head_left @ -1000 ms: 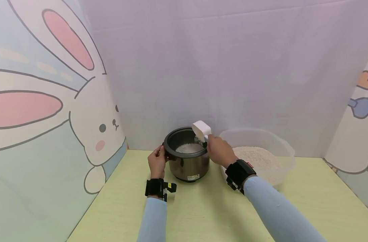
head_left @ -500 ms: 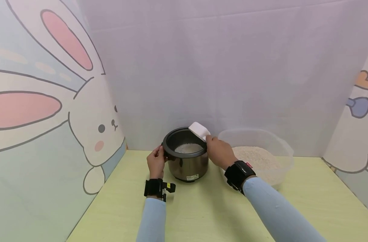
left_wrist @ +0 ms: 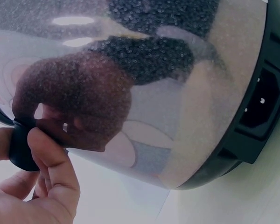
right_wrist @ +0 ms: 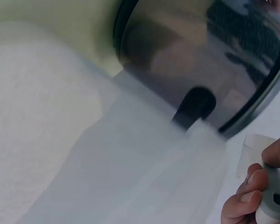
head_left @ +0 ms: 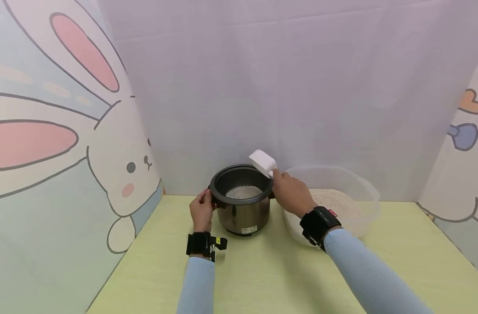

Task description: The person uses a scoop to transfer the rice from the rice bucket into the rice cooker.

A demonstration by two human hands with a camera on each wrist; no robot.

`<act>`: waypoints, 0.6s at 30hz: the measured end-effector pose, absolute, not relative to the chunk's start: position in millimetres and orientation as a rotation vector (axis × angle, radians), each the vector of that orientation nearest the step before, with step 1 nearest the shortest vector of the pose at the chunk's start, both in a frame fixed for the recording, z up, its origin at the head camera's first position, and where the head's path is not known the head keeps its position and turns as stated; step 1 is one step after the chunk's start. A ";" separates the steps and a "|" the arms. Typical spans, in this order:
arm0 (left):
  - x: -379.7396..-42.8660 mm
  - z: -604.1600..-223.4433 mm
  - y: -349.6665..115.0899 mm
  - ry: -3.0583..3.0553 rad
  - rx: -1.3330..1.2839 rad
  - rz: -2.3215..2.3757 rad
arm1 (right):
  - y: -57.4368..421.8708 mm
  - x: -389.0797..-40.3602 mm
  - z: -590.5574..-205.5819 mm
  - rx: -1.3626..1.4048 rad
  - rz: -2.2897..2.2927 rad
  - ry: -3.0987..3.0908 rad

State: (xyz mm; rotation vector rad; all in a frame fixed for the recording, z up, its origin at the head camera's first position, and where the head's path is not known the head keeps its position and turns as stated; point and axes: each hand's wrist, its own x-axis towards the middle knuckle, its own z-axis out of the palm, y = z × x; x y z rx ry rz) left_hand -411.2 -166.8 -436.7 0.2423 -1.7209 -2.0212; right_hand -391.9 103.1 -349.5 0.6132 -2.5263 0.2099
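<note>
A rice cooker (head_left: 243, 216) with a dark rim and shiny body stands without a lid, white rice (head_left: 244, 192) at the bottom of its pot. My left hand (head_left: 201, 211) grips the black side handle (left_wrist: 23, 148), pinched between thumb and fingers in the left wrist view. A white measuring scoop (head_left: 263, 162) is tilted above the cooker's right rim, its inside turned away from the head camera. Its handle (right_wrist: 272, 203) is held in the curled fingers of my right hand (head_left: 294, 195).
A translucent plastic tub (head_left: 373, 205) holding a heap of rice (head_left: 335, 201) stands right of the cooker, partly behind my right wrist. A power socket (left_wrist: 262, 100) shows low on the cooker's body. A pale curtain (head_left: 207, 109) hangs behind the yellow-green table (head_left: 254, 270).
Grains fell from the scoop into the pot a second ago; none are seen falling now. The scoop tipped further, then rose and shifted right with my right hand. My left hand keeps its grip.
</note>
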 end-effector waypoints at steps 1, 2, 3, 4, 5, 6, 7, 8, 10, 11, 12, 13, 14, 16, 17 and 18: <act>-411.2 -436.6 -166.6 -1.724 0.244 -2.022 | 109.0 -393.3 -349.2 0.598 0.230 -2.524; -411.2 -436.5 -166.5 -1.727 0.249 -2.021 | 115.3 -394.4 -348.6 0.585 0.253 -2.524; -411.1 -436.3 -166.5 -1.729 0.251 -2.023 | 122.1 -395.4 -348.3 0.571 0.270 -2.524; -411.0 -435.8 -166.3 -1.729 0.251 -2.026 | 129.6 -396.4 -348.1 0.559 0.282 -2.526; -411.0 -435.3 -166.2 -1.730 0.249 -2.028 | 137.0 -397.0 -347.9 0.545 0.294 -2.531; -411.1 -434.8 -166.1 -1.731 0.246 -2.025 | 144.5 -397.6 -348.1 0.532 0.299 -2.536; -411.0 -434.5 -166.2 -1.733 0.242 -2.019 | 151.7 -398.1 -348.4 0.521 0.304 -2.542; -411.1 -434.2 -166.3 -1.733 0.236 -2.015 | 158.6 -398.6 -349.0 0.510 0.310 -2.550; -411.2 -433.9 -166.5 -1.736 0.224 -2.004 | 171.9 -400.3 -351.3 0.480 0.325 -2.568; -411.4 -433.9 -166.7 -1.739 0.220 -1.998 | 178.0 -401.0 -352.7 0.461 0.332 -2.581; -411.5 -434.3 -166.9 -1.741 0.223 -1.995 | 184.1 -401.6 -354.5 0.446 0.337 -2.596; -411.7 -434.7 -167.0 -1.740 0.225 -2.001 | 189.7 -401.9 -356.3 0.431 0.342 -2.612; -411.9 -435.2 -167.1 -1.740 0.226 -2.006 | 195.0 -402.2 -358.3 0.415 0.349 -2.632; -411.9 -436.0 -166.8 -1.735 0.232 -2.018 | 204.6 -401.6 -361.7 0.386 0.351 -2.671; -411.8 -436.5 -166.7 -1.734 0.235 -2.023 | 208.9 -401.0 -363.2 0.366 0.349 -2.696; -411.6 -437.0 -166.4 -1.731 0.240 -2.030 | 213.0 -399.9 -364.3 0.351 0.356 -2.724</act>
